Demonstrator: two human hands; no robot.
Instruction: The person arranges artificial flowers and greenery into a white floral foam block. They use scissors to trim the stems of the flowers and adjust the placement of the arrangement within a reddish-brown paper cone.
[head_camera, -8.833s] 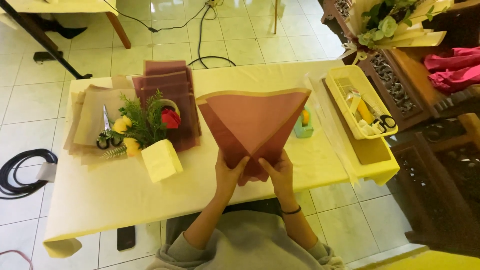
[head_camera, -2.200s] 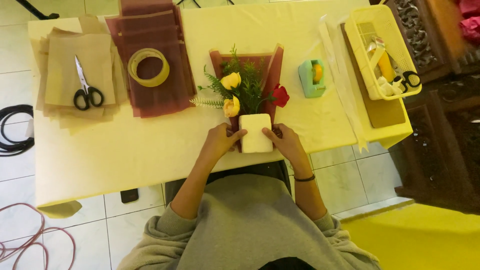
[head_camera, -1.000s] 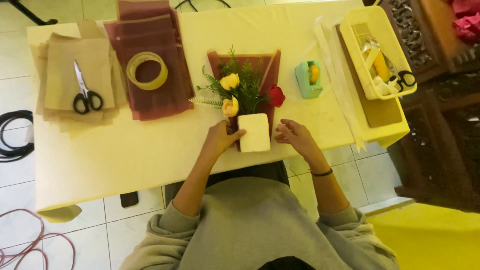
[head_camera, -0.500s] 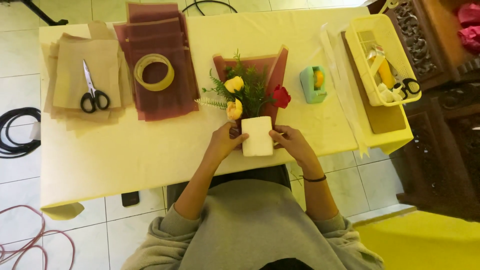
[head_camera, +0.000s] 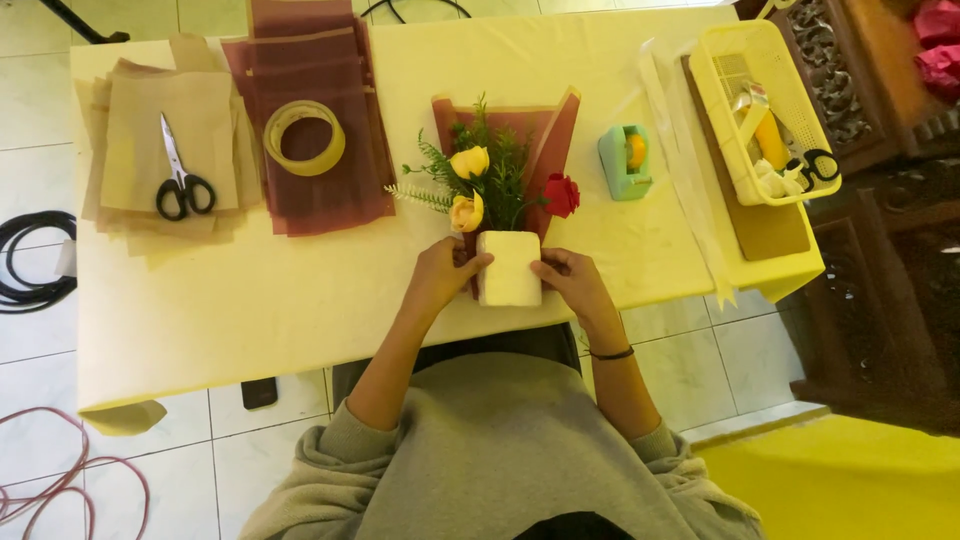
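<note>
A small bouquet (head_camera: 490, 180) of yellow roses, a red rose and green fern lies on a folded maroon wrapping sheet (head_camera: 555, 125) at the table's front middle. Its stems end in a white foam block (head_camera: 509, 268). My left hand (head_camera: 440, 275) presses the block's left side and my right hand (head_camera: 567, 278) grips its right side, folding the maroon sheet's lower edges inward against it.
A stack of maroon sheets (head_camera: 310, 190) with a tape roll (head_camera: 303, 137) lies at the left. Black scissors (head_camera: 178, 170) rest on tan paper (head_camera: 130, 130). A green tape dispenser (head_camera: 626, 160) and a yellow basket (head_camera: 765, 105) stand at the right. Cables (head_camera: 30, 260) cross the floor.
My right hand, which was lifted away from the block a second ago, has come back against its right side. The left hand has stayed on the block.
</note>
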